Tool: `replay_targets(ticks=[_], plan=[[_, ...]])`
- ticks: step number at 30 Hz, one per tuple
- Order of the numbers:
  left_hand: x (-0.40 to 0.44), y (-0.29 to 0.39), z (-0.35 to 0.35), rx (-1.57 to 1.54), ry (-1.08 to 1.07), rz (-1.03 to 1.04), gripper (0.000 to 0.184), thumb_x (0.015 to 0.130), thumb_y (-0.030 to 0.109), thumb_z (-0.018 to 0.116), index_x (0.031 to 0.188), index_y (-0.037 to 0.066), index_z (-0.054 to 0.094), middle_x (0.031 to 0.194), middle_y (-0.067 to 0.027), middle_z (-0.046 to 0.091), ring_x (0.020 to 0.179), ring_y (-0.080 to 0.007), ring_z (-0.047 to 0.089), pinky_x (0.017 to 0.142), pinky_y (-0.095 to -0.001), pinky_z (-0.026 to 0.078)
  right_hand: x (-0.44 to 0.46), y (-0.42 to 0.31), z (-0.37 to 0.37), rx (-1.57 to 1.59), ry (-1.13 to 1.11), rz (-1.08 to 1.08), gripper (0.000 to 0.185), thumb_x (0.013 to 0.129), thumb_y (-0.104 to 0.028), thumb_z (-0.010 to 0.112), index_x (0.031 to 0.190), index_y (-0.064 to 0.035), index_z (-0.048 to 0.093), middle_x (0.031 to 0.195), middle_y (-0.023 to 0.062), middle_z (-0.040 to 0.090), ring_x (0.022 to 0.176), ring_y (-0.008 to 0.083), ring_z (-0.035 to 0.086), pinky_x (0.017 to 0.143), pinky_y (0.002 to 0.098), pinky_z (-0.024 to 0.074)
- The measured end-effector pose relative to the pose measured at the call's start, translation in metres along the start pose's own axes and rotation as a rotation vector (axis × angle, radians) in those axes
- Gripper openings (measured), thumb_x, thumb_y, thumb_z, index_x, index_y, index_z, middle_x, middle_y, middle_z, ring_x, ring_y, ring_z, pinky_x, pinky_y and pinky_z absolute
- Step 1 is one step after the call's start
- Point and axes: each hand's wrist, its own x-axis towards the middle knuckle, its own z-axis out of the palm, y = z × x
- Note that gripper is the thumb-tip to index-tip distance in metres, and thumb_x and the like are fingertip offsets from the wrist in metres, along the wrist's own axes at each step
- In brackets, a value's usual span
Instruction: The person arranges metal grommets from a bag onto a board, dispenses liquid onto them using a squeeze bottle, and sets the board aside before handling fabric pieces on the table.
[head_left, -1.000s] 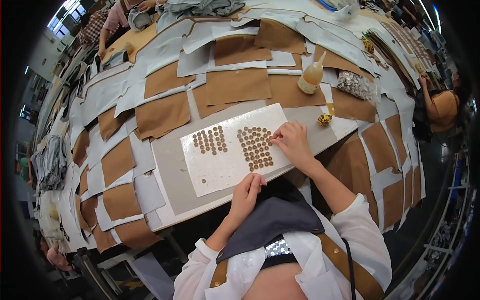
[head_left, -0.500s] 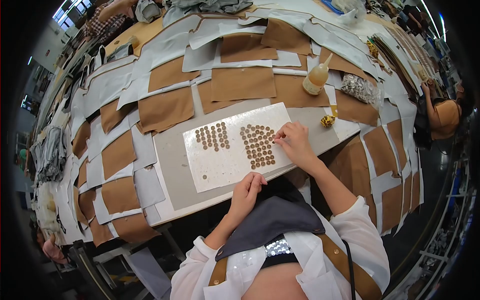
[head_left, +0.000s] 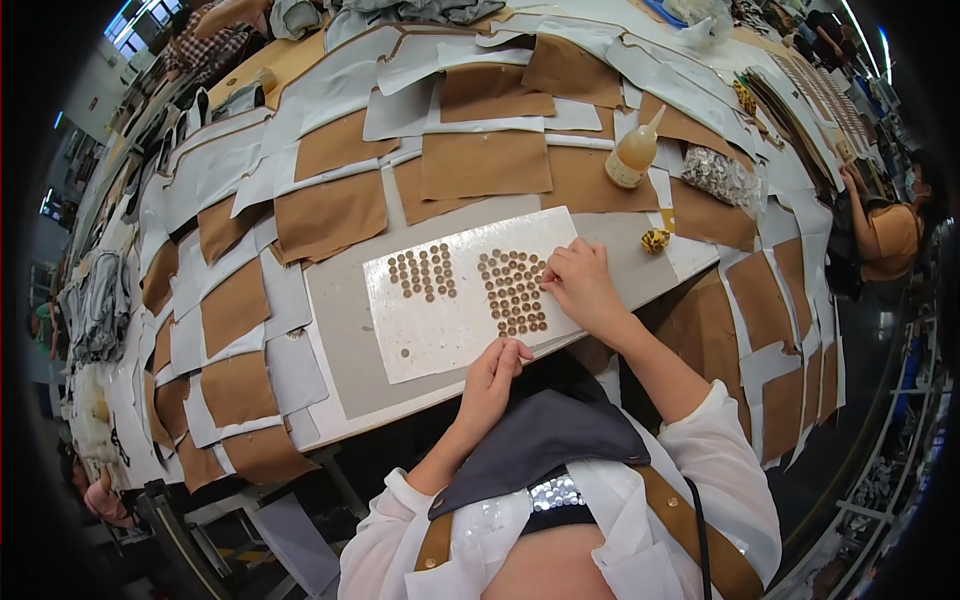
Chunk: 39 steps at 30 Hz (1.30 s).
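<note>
Small round brown buttons stand in rows on a white board (head_left: 420, 345), with a smaller group of buttons (head_left: 422, 272) at the left and a larger group (head_left: 515, 300) at the right. A single button (head_left: 404, 353) lies apart near the lower left. My right hand (head_left: 580, 283) is at the right edge of the larger group, fingertips pinched together; what is between them is too small to make out. My left hand (head_left: 495, 375) rests closed at the board's front edge, below the larger group, and its fingers hide whatever they may hold.
Brown and white fabric pieces (head_left: 485, 165) overlap behind the board and hang down both sides. A glue bottle (head_left: 632, 155), a bag of small metal parts (head_left: 720, 176) and a yellow-black lump (head_left: 655, 240) are at the right. A person (head_left: 885, 235) sits at far right.
The view has shifted slightly, moving the board and bottle in the frame. My right hand stays by the right edge of the larger group, its fingers shifting a little. My left hand has hardly moved.
</note>
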Motion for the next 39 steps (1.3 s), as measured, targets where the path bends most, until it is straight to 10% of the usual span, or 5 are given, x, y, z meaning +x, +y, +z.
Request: replay_targets(ticks=[10, 16, 29, 39], plan=[[0.004, 0.006, 0.002, -0.237, -0.095, -0.122, 0.034, 0.108, 0.025, 0.035, 0.124, 0.0, 0.051, 0.071, 0.0051, 0.036, 0.063, -0.0047, 0.031, 0.058, -0.0201, 0.028, -0.023, -0.017, -0.021, 0.351, 0.045, 0.12, 0.004, 0.08, -0.012, 0.072, 0.08, -0.0094, 0.069, 0.08, -0.001, 0.066, 0.083, 0.0183, 0.053, 0.087, 0.0344, 0.0338], [0.007, 0.002, 0.021, -0.231, -0.178, -0.032, 0.053, 0.107, 0.022, 0.037, 0.153, 0.001, 0.02, 0.076, 0.0031, 0.04, 0.066, -0.0049, 0.035, 0.06, -0.0187, 0.031, -0.059, -0.046, -0.029, 0.543, -0.082, 0.121, 0.006, 0.084, -0.009, 0.069, 0.09, -0.0062, 0.07, 0.085, 0.001, 0.066, 0.083, 0.0174, 0.056, 0.084, 0.0312, 0.0405], [0.014, 0.002, 0.021, -0.275, -0.254, -0.083, 0.055, 0.107, 0.026, 0.04, 0.152, 0.0, 0.022, 0.074, 0.0047, 0.038, 0.064, -0.0045, 0.034, 0.058, -0.0187, 0.028, -0.044, -0.027, -0.039, 1.297, -0.527, 0.481, 0.009, 0.091, -0.011, 0.066, 0.097, -0.0036, 0.068, 0.086, -0.0014, 0.063, 0.076, 0.0045, 0.054, 0.068, 0.0199, 0.0429], [0.008, 0.031, 0.008, -0.532, -0.032, -0.245, 0.051, 0.1, 0.013, 0.042, 0.147, 0.002, 0.028, 0.078, 0.0031, 0.042, 0.059, -0.0028, 0.03, 0.055, -0.0179, 0.026, -0.032, 0.003, -0.013, 0.482, -0.087, 0.393, 0.01, 0.085, -0.013, 0.071, 0.084, -0.0043, 0.067, 0.082, -0.0019, 0.063, 0.075, 0.0083, 0.054, 0.074, 0.0271, 0.038]])
